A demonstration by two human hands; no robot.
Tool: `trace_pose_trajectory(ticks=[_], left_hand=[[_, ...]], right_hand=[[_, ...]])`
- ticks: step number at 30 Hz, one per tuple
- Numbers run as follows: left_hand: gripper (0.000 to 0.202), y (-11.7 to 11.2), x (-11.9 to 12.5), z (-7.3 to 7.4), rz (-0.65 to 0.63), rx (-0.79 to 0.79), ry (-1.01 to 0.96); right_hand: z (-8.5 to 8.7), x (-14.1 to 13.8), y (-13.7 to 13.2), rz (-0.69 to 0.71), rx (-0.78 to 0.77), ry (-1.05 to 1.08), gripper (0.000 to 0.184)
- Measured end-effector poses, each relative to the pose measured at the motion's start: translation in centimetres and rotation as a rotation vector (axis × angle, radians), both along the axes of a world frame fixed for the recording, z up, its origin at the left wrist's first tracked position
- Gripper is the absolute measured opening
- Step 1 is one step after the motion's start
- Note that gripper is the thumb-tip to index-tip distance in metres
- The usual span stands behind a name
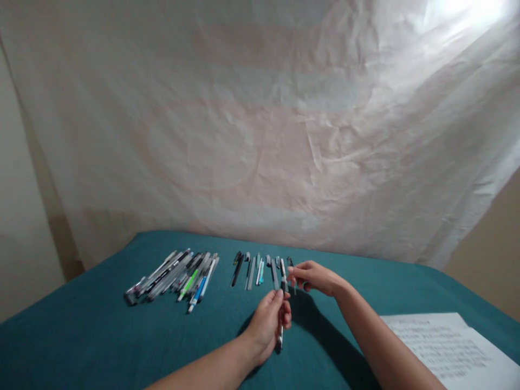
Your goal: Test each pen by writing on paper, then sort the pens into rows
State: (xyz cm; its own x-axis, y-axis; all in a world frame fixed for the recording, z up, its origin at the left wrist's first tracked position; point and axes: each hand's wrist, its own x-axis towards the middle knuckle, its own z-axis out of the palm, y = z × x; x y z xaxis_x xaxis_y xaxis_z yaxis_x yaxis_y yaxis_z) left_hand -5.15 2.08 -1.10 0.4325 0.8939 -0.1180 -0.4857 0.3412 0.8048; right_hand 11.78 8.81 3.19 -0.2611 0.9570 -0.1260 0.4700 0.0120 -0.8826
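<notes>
My left hand (268, 320) is closed around a pen (280, 340), which stands out below the fist and above the thumb. The pen's upper part is white with a dark band. Just to the right of its upper end is my right hand (312, 276), thumb and fingers drawn together in a pinch. Whatever those fingertips hold, if anything, is too small to make out. Behind both hands lies a row of pens, among them a black pen (237, 271), a light blue and white pen (260, 272) and a clear pen with a grey cap (273, 271).
A loose pile of pens (179, 276), mostly clear and black with a green one and a blue one, lies on the left. Printed sheets (450, 346) lie at the right front. A teal cloth (122, 346) covers the table, and a pale sheet (260, 135) hangs behind it.
</notes>
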Motion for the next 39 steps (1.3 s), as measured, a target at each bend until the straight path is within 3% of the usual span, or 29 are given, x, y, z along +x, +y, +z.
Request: trace_pose_trajectory(ticks=[3,5,8,13,20,25,35,39], left_hand=[[0.029,-0.1,0.0,0.1,0.0,0.002,-0.019],[0.028,-0.2,0.0,0.4,0.005,0.002,-0.014],[0.029,-0.5,0.0,0.8,0.02,0.005,0.015],[0.032,-0.8,0.1,1.1,0.013,0.015,-0.002],[0.031,-0.7,0.0,0.8,0.008,0.024,0.042],[0.031,-0.7,0.2,0.8,0.001,0.045,0.049],[0.035,-0.8,0.2,1.0,-0.012,0.054,0.088],[0.034,-0.7,0.1,1.0,-0.086,0.156,0.234]], right_hand=[[1.3,-1.0,-1.3,0.208,-0.089,0.124,0.038],[1.6,-1.5,-1.6,0.229,-0.094,0.17,0.034],[1.4,-1.6,-1.2,0.166,-0.129,0.285,0.031],[-0.2,0.2,0.9,-0.165,-0.048,0.431,0.028],[-4.3,2.6,3.4,-0.45,0.103,0.26,0.028],[-6.1,2.6,4.5,-0.516,0.187,0.112,0.025],[-7.0,2.5,4.9,-0.497,0.262,-0.023,0.021],[-6.9,2.5,4.8,-0.488,0.271,-0.05,0.019]])
